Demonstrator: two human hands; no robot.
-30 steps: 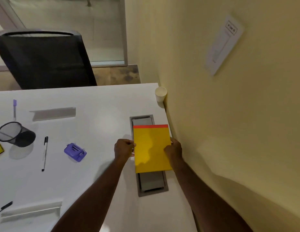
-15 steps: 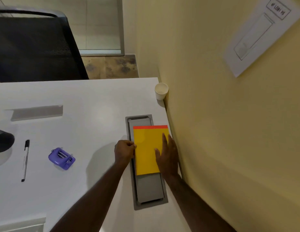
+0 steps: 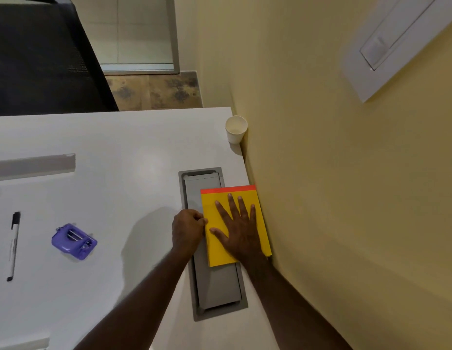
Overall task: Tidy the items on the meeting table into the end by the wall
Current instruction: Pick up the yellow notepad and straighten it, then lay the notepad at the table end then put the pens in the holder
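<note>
A yellow notepad (image 3: 219,256) with a red top strip lies flat on the white table (image 3: 134,152), against the yellow wall and partly over a grey cable hatch (image 3: 217,289). My right hand (image 3: 238,229) rests flat on the pad, fingers spread. My left hand (image 3: 188,229) is curled at the pad's left edge, pinching it. A white paper cup (image 3: 236,128) stands in the table's far corner by the wall. A purple hole punch (image 3: 73,241) and a black marker (image 3: 13,245) lie to the left.
A black mesh chair (image 3: 43,59) stands behind the table's far edge. Grey slots (image 3: 34,165) are set in the tabletop at left. The yellow wall (image 3: 333,198) with a white panel (image 3: 396,41) bounds the right side.
The pad has slid right to the wall. My right hand moved from the pad's right edge onto its top, fingers spread. The view shifted right, so the mesh pen cup left the frame.
</note>
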